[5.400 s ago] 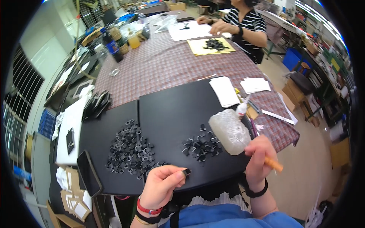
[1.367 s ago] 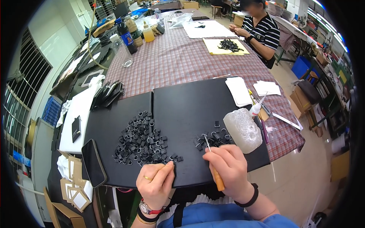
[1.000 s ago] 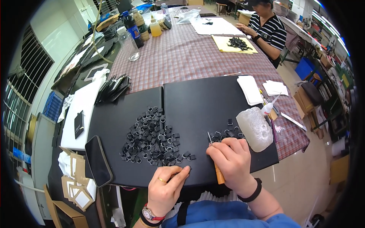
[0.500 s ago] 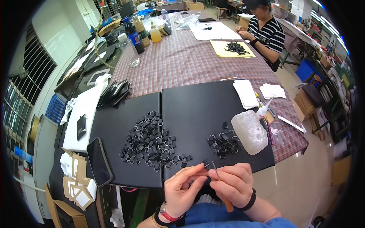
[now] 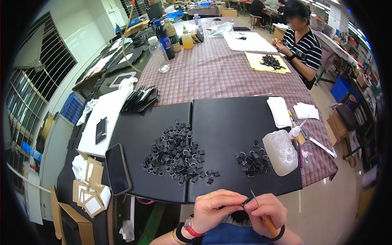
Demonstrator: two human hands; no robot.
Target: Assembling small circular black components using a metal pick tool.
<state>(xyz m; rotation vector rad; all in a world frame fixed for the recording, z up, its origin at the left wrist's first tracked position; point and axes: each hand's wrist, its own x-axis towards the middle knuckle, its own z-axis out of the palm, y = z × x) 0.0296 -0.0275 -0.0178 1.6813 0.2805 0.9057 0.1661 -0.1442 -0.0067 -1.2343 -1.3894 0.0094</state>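
The small black piece (image 5: pixel 245 202) is nearer the person than the pale block (image 5: pixel 280 152), and left of it, pinched in the left hand's (image 5: pixel 216 206) grip; its long axis is hidden. The right hand (image 5: pixel 274 207) clamps an awl (image 5: pixel 268 224), slanting, tip away and leftward. Left of the block lie two black piles (image 5: pixel 252 161) (image 5: pixel 177 152); beyond, farther left, a bottle (image 5: pixel 187 40) holds yellow liquid.

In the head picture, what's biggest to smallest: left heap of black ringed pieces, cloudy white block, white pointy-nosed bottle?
1. Left heap of black ringed pieces
2. Cloudy white block
3. White pointy-nosed bottle
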